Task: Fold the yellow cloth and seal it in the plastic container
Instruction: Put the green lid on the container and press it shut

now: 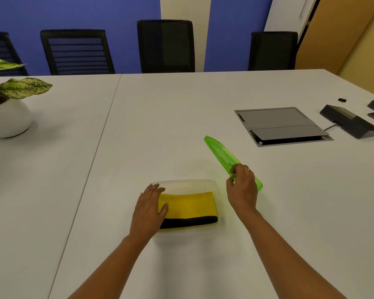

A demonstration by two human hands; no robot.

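Note:
A folded yellow cloth (189, 205) with a black band along its near edge lies inside a clear plastic container (216, 186) on the white table, close in front of me. My left hand (148, 209) rests flat on the container's left side, fingers over the cloth's left end. My right hand (242, 190) is just right of the container and grips a translucent green lid (221, 153), held tilted on edge above the table.
A white pot with a leafy plant (8, 117) stands far left. A grey cable hatch (281, 126) is set into the table at right, with black devices (350, 120) beyond it. Black chairs (165, 46) line the far edge.

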